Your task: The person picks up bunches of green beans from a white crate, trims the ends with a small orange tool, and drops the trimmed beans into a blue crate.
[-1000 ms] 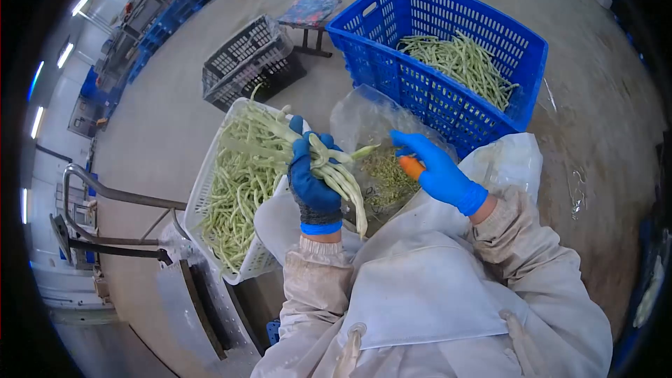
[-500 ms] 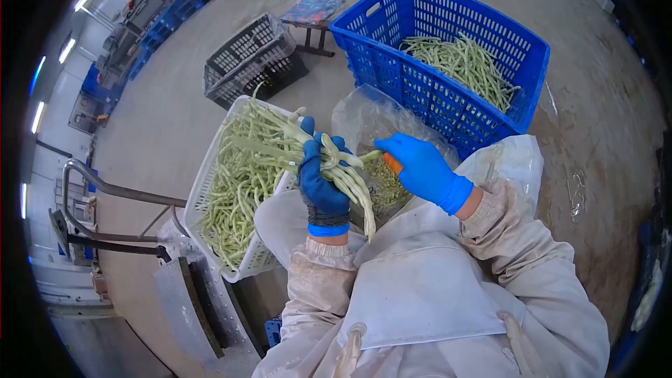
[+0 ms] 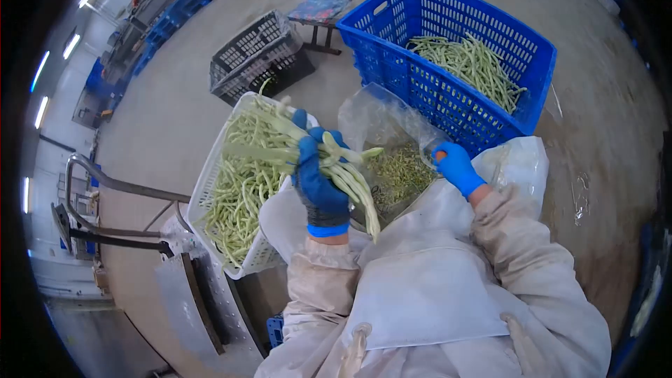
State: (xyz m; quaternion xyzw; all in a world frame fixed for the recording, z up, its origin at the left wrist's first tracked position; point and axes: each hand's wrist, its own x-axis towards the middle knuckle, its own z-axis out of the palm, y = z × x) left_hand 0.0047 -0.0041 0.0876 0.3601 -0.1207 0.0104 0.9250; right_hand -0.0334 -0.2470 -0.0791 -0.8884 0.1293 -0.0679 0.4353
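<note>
My left hand (image 3: 320, 182), in a dark blue glove, is closed round a bunch of pale green beans (image 3: 355, 185). The bean tips hang down to the right, and other stems stick out to the left over the white crate (image 3: 198, 220) full of beans. My right hand (image 3: 458, 168), in a bright blue glove, is closed on a small orange-handled tool (image 3: 440, 156); its working end is hidden. That hand is beside the rim of a clear plastic bag (image 3: 378, 112), which holds small green trimmings (image 3: 402, 175) between my knees.
A large blue crate (image 3: 448, 108) partly filled with beans stands ahead to the right. Behind the white crate are a black crate (image 3: 259, 59) and a low stool (image 3: 318, 10). A metal-framed trolley (image 3: 115, 185) stands at left.
My right hand has moved right and slightly down, away from the bunch to the bag's right edge, with the orange-handled tool. The left hand still grips the beans.
</note>
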